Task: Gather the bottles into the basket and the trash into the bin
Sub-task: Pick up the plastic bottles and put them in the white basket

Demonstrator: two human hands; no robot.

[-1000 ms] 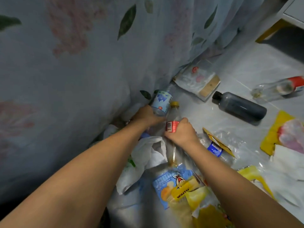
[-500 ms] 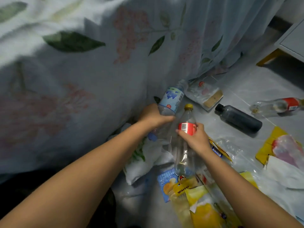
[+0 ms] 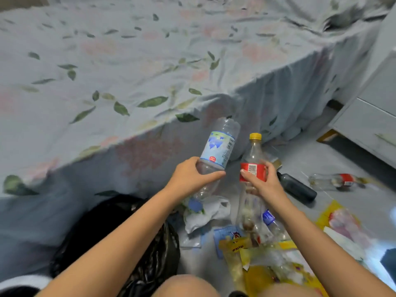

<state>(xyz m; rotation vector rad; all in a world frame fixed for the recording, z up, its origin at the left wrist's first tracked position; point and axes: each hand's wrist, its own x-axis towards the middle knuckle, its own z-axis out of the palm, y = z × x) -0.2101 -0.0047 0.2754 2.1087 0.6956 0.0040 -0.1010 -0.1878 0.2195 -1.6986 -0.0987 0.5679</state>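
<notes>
My left hand (image 3: 192, 179) grips a clear bottle with a blue and white label (image 3: 218, 151), held up with its blue cap end pointing down. My right hand (image 3: 262, 181) grips a clear bottle with a red label and yellow cap (image 3: 252, 155), upright, in the air. Both hang above the floor in front of the bed. A dark bottle (image 3: 297, 187) and another clear bottle with a red label (image 3: 332, 181) lie on the floor to the right. Yellow wrappers (image 3: 267, 260) and a crumpled white bag (image 3: 205, 213) are strewn below my hands.
A bed with a leaf-patterned sheet (image 3: 128, 82) fills the left and top. A black bin bag (image 3: 150, 254) sits at the lower left by my knee. A white drawer unit (image 3: 368, 125) stands at the right. More wrappers (image 3: 342, 219) lie at the far right.
Both hands have lifted their bottles off the floor and higher. The view has tilted up, so the top of the bed and the black bag now show.
</notes>
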